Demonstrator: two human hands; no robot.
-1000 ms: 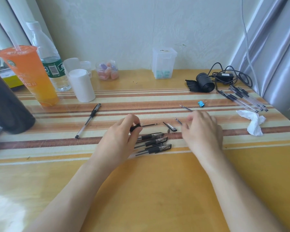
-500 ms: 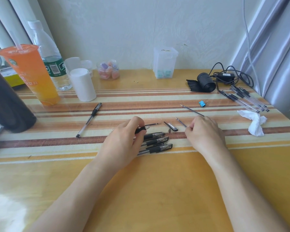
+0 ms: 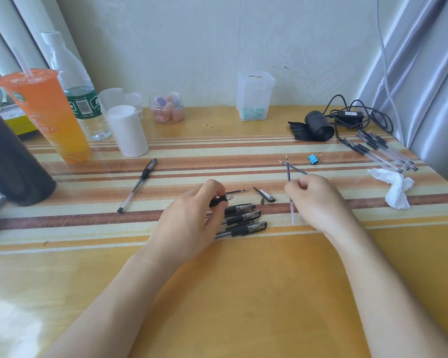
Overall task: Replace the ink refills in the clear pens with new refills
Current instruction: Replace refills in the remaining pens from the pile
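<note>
- Head view: your left hand point(image 3: 192, 218) lies curled over the left end of the pile of black-gripped pens point(image 3: 243, 219). Its thumb and fingers pinch a clear pen barrel point(image 3: 219, 201) by the black grip.
- A thin dark refill end point(image 3: 237, 191) pokes out of that barrel, pointing right, just behind the pile.
- Your right hand point(image 3: 313, 200) sits to the right of the pile with its fingers curled in. The thumb and a fingertip pinch a new refill point(image 3: 288, 171), which points almost straight away from you. Its clear tail reaches back beside the pile's right end.
- A second refill point(image 3: 299, 171) lies on the surface behind and right of the pile, crossing the held one near its tip.
- A pen cap point(image 3: 267, 195) and a small metal tip point(image 3: 262, 201) lie just behind the pile's right end, between your hands.
- A single pen point(image 3: 137, 184) lies at a slant, behind and left of the pile.
- Far right of the pile are a blue binder clip point(image 3: 313, 158), a bundle of clear pens point(image 3: 383, 151) and a crumpled tissue point(image 3: 396, 187).
</note>
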